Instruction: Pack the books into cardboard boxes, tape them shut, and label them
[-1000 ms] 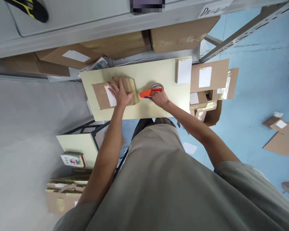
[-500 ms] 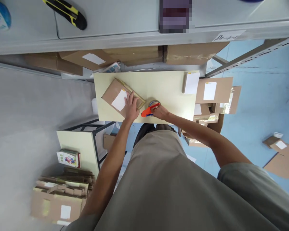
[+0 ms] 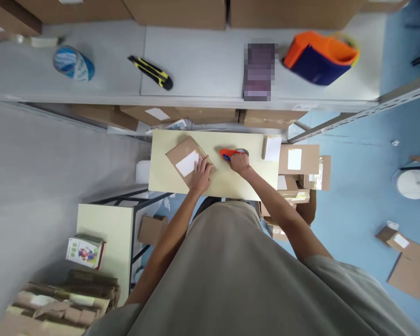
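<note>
the tape dispenser (image 3: 227,152) moved shelfward, right fingers (image 3: 234,161) curled around it; left fingers (image 3: 205,163) spread on the box (image 3: 182,151).

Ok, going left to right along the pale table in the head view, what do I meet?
Labelled cardboard box under the left hand → orange tape dispenser in the right hand → white-topped item at the right end.

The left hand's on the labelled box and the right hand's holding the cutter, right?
Not quite: the head view shows the right hand holding a tape dispenser; the cutter lies on the shelf. The left hand is on the labelled box.
</note>
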A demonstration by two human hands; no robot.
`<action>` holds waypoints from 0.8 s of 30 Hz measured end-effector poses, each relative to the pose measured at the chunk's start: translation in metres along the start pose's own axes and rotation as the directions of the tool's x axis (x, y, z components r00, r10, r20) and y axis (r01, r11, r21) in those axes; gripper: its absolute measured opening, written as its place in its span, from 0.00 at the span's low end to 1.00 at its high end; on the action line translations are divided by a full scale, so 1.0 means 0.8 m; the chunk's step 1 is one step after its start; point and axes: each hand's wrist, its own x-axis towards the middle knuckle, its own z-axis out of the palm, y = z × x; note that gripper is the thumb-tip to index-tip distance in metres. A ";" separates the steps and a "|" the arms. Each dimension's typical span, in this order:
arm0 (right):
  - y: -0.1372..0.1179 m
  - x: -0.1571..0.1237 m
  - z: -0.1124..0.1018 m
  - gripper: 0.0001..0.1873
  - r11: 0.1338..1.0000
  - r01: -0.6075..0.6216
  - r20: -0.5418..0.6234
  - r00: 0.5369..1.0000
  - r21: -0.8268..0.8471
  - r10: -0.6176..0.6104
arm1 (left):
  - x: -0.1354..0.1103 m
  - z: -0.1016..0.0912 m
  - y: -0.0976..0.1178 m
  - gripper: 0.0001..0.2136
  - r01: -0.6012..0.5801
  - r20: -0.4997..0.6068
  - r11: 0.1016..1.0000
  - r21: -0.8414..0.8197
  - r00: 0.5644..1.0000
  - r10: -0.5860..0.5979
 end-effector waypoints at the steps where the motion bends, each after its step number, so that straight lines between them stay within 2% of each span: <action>1: -0.005 -0.002 -0.013 0.27 1.000 -0.024 -0.015 1.000 -0.008 0.024 | -0.003 -0.002 0.002 0.30 -0.013 -0.001 1.000 0.005 1.000 0.013; 4: -0.017 -0.018 -0.049 0.25 0.997 -0.067 -0.069 0.995 -0.028 0.065 | -0.006 -0.012 0.007 0.32 -0.025 -0.034 0.999 -0.042 0.999 0.024; 6: -0.027 -0.035 -0.068 0.27 0.995 -0.099 -0.113 0.989 0.022 0.101 | -0.002 -0.024 0.013 0.34 0.040 -0.071 0.990 -0.135 0.996 -0.049; 8: -0.038 -0.052 -0.086 0.29 0.986 -0.111 -0.180 0.975 0.125 0.132 | 0.005 -0.046 0.022 0.31 0.059 -0.199 0.962 -0.265 0.973 -0.114; 10: -0.051 -0.067 -0.109 0.31 0.972 -0.098 -0.246 0.958 0.213 0.150 | 0.013 -0.080 0.035 0.22 -0.040 -0.396 0.929 -0.367 0.911 -0.118; 13: -0.072 -0.084 -0.162 0.30 0.965 0.008 -0.404 0.909 0.260 0.101 | 0.030 -0.150 0.058 0.11 -0.257 -0.636 0.877 -0.406 0.768 -0.069; 16: -0.092 -0.083 -0.228 0.24 0.979 0.114 -0.621 0.784 0.169 0.016 | 0.054 -0.220 0.078 0.08 -0.364 -0.747 0.836 -0.410 0.660 -0.080; 18: -0.102 -0.069 -0.267 0.23 0.991 0.105 -0.706 0.708 0.087 -0.013 | 0.070 -0.254 0.085 0.08 -0.378 -0.781 0.831 -0.409 0.615 -0.104; 19: -0.105 -0.058 -0.283 0.22 0.995 0.078 -0.726 0.687 0.062 -0.009 | 0.077 -0.265 0.088 0.08 -0.373 -0.789 0.832 -0.410 0.603 -0.118; 21: -0.107 -0.031 -0.306 0.22 0.999 0.009 -0.734 0.678 0.037 0.021 | 0.084 -0.275 0.089 0.08 -0.354 -0.789 0.836 -0.420 0.597 -0.144; 23: -0.105 -0.005 -0.320 0.26 0.998 -0.057 -0.714 0.698 0.023 0.056 | 0.083 -0.268 0.086 0.08 -0.336 -0.772 0.835 -0.436 0.616 -0.155; 24: -0.103 0.006 -0.325 0.28 0.997 -0.082 -0.699 0.712 0.010 0.066 | 0.080 -0.259 0.082 0.08 -0.327 -0.753 0.833 -0.447 0.640 -0.153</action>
